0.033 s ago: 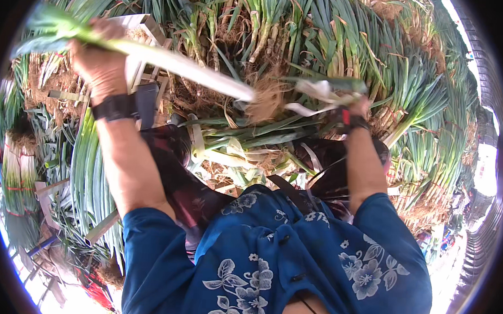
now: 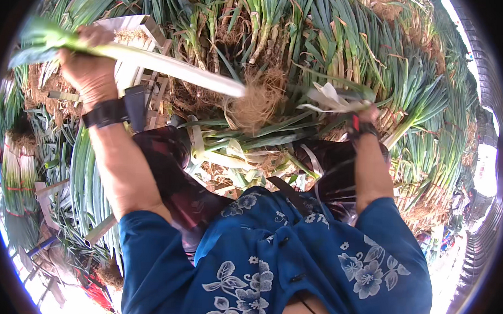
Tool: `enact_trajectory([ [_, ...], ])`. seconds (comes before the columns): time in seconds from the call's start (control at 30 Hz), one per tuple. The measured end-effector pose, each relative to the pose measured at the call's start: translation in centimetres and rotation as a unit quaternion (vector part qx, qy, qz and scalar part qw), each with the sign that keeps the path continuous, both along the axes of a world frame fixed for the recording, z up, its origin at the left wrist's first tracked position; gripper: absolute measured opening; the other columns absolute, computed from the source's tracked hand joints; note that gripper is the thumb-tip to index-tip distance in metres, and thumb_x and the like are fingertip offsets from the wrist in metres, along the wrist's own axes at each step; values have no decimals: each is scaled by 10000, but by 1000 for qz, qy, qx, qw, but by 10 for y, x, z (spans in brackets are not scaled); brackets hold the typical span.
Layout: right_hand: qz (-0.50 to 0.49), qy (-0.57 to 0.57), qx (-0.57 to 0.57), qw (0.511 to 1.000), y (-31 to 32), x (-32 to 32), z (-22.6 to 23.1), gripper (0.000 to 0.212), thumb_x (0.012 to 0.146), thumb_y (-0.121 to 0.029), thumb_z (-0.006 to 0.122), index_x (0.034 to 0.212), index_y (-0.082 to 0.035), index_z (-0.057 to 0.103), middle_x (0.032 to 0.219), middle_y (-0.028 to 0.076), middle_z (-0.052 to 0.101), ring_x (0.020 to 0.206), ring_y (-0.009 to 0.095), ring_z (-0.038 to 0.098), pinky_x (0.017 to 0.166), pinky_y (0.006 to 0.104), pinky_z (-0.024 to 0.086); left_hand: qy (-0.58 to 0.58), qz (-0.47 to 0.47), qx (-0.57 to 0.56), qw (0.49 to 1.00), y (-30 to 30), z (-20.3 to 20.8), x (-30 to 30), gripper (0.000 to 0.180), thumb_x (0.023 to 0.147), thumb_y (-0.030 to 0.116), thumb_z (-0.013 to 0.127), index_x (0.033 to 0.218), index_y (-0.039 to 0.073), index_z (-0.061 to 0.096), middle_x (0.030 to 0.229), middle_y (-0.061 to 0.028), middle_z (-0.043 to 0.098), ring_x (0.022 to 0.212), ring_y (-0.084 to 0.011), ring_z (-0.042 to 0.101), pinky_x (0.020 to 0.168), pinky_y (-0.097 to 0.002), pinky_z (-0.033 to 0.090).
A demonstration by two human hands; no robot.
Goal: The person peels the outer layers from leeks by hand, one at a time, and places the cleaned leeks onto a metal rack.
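My left hand (image 2: 88, 68) is closed round the green upper part of a leek (image 2: 177, 72). Its long white shaft points right and slightly down, ending in a shaggy clump of roots (image 2: 259, 104). Over at the right, my right hand (image 2: 368, 114) is closed on stripped leek leaves (image 2: 328, 97), pale and green, which hang apart from the shaft. Motion smears its fingers a little. Loose leaf scraps (image 2: 240, 156) lie below, between my knees.
Thick rows of leeks (image 2: 333, 32) stand across the far side and right. A tied leek bundle (image 2: 19, 165) is at far left. Behind my left hand sits a white box (image 2: 131, 28). Long green leaves (image 2: 90, 179) hang beside my left forearm.
My left hand has shifted slightly left with the leek. My right hand has moved a little right and down with the leaves, so the gap between them is wider.
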State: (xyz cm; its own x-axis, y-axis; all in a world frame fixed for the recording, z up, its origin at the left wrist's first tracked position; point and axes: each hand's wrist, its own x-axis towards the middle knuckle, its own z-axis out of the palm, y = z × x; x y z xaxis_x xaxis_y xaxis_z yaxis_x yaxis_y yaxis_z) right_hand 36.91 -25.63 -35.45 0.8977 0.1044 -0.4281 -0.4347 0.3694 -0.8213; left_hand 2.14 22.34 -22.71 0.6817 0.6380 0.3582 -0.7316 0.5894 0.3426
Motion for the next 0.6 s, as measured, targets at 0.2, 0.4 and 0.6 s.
enact_trajectory([
  [0.2,133,-19,-260,956,27,-27,35,306,835,-345,546,967,-71,575,813,81,555,674,215,552,584,345,485,139,78,28,987,-32,-7,36,441,874,431,548,966,2,504,742,-54,493,681,-183,460,643,-315,397],
  [0.4,751,-354,-406,382,54,-104,-30,444,853,-350,588,1132,-6,585,1057,80,617,968,155,568,863,302,456,216,18,58,975,-78,-17,83,545,929,522,410,1083,8,504,834,-91,574,864,-251,571,798,-399,479],
  [0.6,559,-209,-175,783,180,-126,85,461,863,-410,603,1171,-67,595,1054,45,622,933,127,581,791,284,441,256,-3,65,964,-107,-23,100,523,985,466,279,1148,20,500,953,-93,614,1027,-274,555,955,-426,391],
])
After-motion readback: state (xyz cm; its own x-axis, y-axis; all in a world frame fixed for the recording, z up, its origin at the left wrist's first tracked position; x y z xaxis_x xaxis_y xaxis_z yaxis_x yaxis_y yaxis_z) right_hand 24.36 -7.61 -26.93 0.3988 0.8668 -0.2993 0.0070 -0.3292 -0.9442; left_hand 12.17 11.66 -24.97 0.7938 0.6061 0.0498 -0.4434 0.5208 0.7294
